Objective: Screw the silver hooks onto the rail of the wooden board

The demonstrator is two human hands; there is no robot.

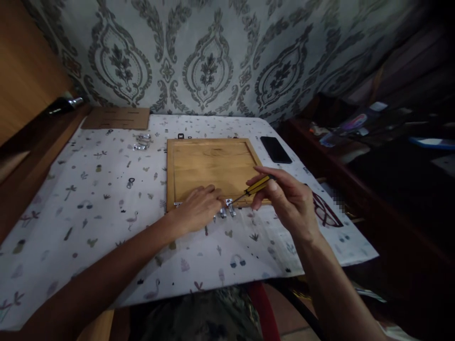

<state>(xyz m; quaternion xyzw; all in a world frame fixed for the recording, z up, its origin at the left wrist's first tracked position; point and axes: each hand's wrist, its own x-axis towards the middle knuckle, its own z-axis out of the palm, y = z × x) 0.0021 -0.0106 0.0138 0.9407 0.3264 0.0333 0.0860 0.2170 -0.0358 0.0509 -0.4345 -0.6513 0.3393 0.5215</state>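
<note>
A wooden panel (209, 166) with a raised frame lies flat on the table. Along its near edge sits a metal hinge (229, 206), its arm sticking out toward me. My left hand (201, 208) bends over that edge, fingers curled together and fingertips against the hinge's left side; exactly how they grip is partly hidden. In my right hand (293, 201) is a yellow-and-black screwdriver (259, 184), held between thumb and fingers. Its shaft slants down to the left, the tip at the hinge plate. Another bit of metal shows at the panel's edge left of my left hand.
Loose metal hinges (142, 141) lie at the table's left, near a cardboard piece (117, 118). A black phone (276, 149) rests right of the panel. Dark-red-framed glasses (327, 210) lie by the right edge. Beyond stands a dark side surface with a clear bottle (355, 122).
</note>
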